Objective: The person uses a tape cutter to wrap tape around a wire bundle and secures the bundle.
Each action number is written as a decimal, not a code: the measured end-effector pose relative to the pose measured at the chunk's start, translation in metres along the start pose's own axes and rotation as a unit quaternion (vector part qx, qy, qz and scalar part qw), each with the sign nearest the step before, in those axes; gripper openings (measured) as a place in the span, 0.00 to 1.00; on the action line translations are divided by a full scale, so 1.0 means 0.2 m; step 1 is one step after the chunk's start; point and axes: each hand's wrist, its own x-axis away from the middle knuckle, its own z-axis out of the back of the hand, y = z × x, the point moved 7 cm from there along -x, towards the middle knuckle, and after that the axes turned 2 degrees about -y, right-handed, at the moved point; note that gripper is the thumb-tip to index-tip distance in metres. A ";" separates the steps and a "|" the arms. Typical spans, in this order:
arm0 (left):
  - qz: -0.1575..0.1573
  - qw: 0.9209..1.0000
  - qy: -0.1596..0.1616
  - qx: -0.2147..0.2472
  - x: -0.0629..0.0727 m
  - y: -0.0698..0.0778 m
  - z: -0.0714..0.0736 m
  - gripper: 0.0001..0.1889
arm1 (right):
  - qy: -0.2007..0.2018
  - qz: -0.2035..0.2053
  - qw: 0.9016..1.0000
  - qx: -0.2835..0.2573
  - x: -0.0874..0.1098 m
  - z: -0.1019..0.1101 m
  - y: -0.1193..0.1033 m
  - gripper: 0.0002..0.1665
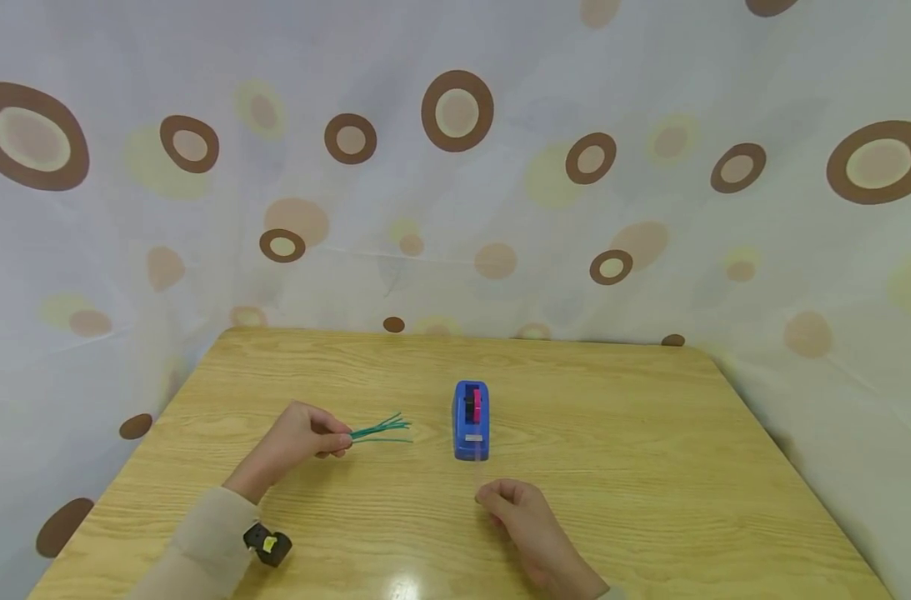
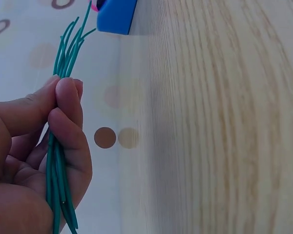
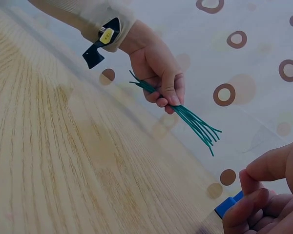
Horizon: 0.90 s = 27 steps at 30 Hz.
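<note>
a pale backdrop (image 1: 455, 196) with brown-ringed circles (image 1: 458, 111) rises behind a wood-grained table (image 1: 613, 417) bearing a bright glare (image 1: 404, 588).

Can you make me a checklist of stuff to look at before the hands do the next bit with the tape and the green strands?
1. Green strands held in the left hand: ok, thumb and fingers pinch the bunch.
2. Strand tips lined up: not ok, they fan out unevenly.
3. Clear tape strip held by the right hand: ok, its end is at the pinching fingertips.
4. Blue dispenser upright on the table: ok.
5. Strip cut free: not ok, it runs from the dispenser to the right hand.
6. Strip long enough to go round the bunch: cannot tell.
</note>
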 end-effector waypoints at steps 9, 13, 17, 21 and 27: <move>-0.009 1.000 -0.026 0.005 -0.01 0.00 -0.04 0.08 | 0.000 0.011 1.000 -0.001 0.01 -0.01 -0.02 0.15; -0.015 0.999 -0.046 0.013 -0.02 0.00 -0.08 0.08 | -0.001 0.007 1.000 -0.002 0.00 0.00 -0.01 0.15; -0.017 0.998 -0.058 0.020 -0.02 0.00 -0.10 0.08 | -0.001 0.000 1.000 -0.001 0.00 0.00 0.01 0.15; -0.015 0.998 -0.065 0.017 -0.02 0.01 -0.13 0.08 | 0.001 -0.001 1.000 0.000 -0.01 0.00 0.02 0.15; -0.018 0.997 -0.077 0.003 -0.04 0.01 -0.17 0.08 | 0.004 0.001 1.000 -0.002 0.00 0.00 0.01 0.15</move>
